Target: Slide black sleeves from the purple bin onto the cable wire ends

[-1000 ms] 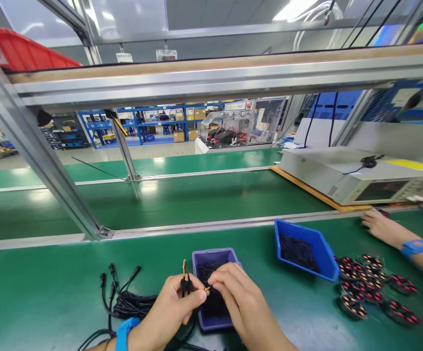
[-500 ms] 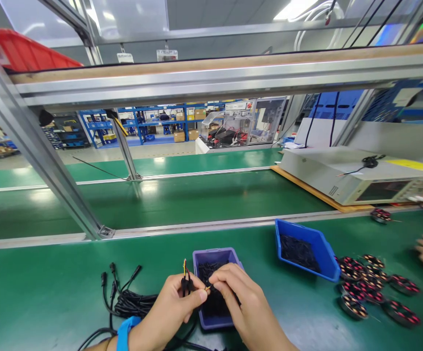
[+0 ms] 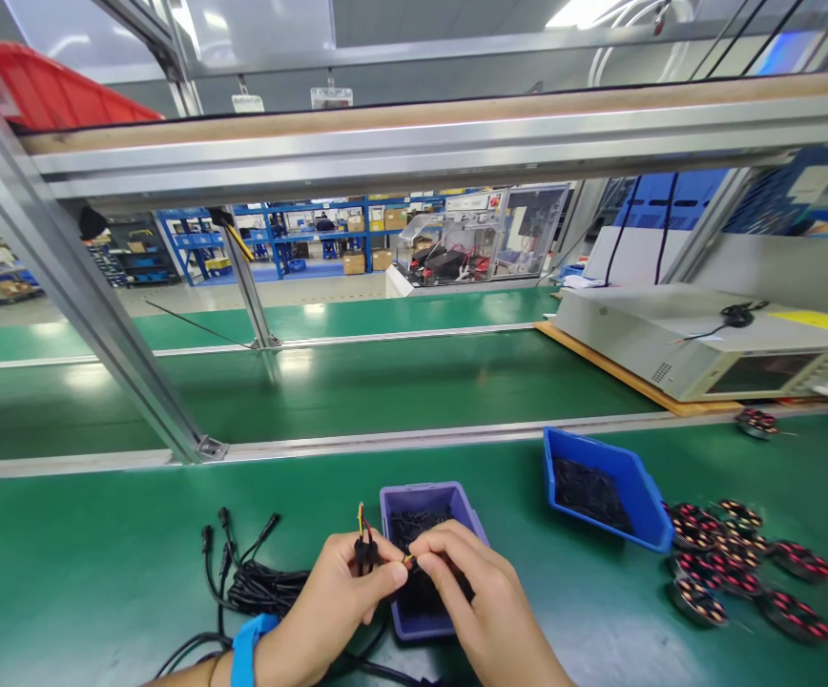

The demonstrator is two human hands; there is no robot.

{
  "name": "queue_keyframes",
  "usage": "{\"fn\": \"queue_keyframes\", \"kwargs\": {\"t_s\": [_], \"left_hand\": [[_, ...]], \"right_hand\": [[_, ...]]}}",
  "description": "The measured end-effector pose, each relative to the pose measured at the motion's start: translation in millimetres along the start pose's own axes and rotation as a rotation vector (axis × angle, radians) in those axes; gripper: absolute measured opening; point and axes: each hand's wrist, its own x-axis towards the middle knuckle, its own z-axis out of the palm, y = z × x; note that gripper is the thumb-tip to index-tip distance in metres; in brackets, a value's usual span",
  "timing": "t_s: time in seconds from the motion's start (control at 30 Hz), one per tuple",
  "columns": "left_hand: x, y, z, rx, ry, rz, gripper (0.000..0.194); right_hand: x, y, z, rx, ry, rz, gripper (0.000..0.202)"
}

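My left hand (image 3: pixel 349 582), with a blue band at the wrist, is closed on black cable ends. Thin yellow and red wires (image 3: pixel 362 520) stick up from between its fingers. My right hand (image 3: pixel 478 592) pinches a small black piece (image 3: pixel 411 561) at the tip of a wire that my left fingertips hold. The fingertips of both hands almost meet. Beneath them stands a purple bin (image 3: pixel 394 498) with many small black pieces in it, partly hidden by my hands. Coiled black cables (image 3: pixel 263 590) with round connectors lie left of my left hand.
A blue bin (image 3: pixel 643 491) of thin black pieces stands to the right. Beyond it lie several round motor coils (image 3: pixel 729 549). A grey instrument (image 3: pixel 678 334) rests on a wooden board at the back right. A metal frame post (image 3: pixel 120 315) rises on the left.
The black piece in my right fingers now sits closer against the wire's tip, and less wire shows. The other person's hand at the right edge is gone from view. The view has shifted slightly.
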Motion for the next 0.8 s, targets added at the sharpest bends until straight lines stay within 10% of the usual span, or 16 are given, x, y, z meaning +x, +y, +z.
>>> {"fn": "queue_keyframes", "kwargs": {"t_s": [0.23,0.5,0.8], "left_hand": [[-1.0,1.9,1.1,-0.034,0.030,-0.052,0.056],[-3.0,3.8,0.9,-0.020,-0.029,-0.026,0.052],[-3.5,4.8,0.3,0.001,-0.051,-0.028,0.051]], "right_hand": [[-2.0,6.3,4.9,-0.128,0.074,-0.203,0.021],[-4.4,1.9,-0.2,0.087,0.165,0.168,0.010],[-2.0,-4.7,2.9,0.078,0.147,0.112,0.014]]}}
